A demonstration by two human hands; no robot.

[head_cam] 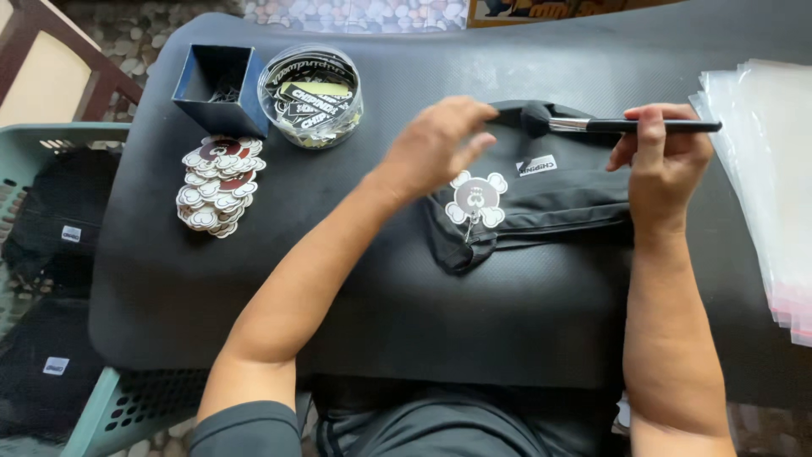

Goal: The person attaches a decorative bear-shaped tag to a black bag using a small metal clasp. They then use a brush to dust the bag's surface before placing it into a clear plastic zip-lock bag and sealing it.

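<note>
Lying crosswise over the folded black garment (550,199), the brush (622,125) has its long axis nearly level, dark bristle head pointing toward the person's left and the black handle's tip toward the stack of clear plastic bags (761,178) at the counter's right edge. The right hand (664,161) has its grip pinched around the handle partway along. The left hand (440,144) hovers just beside the bristles with its grip released, fingers loosely curled over the garment's upper edge; whether they touch the cloth I cannot tell.

One round hang tag (476,200), white-lobed with a dark centre, lies on the garment, near a small white label. The black counter (254,288) carries two containers at the far left: a dark blue square box (218,89) with small dark pieces inside, hard to make out, and just beside it a clear round tub (309,95) full of printed stickers. Below them sits one heap of matching tags (218,186), too many to count. A green basket (38,279) left of the counter holds black folded garments, two white labels showing.
</note>
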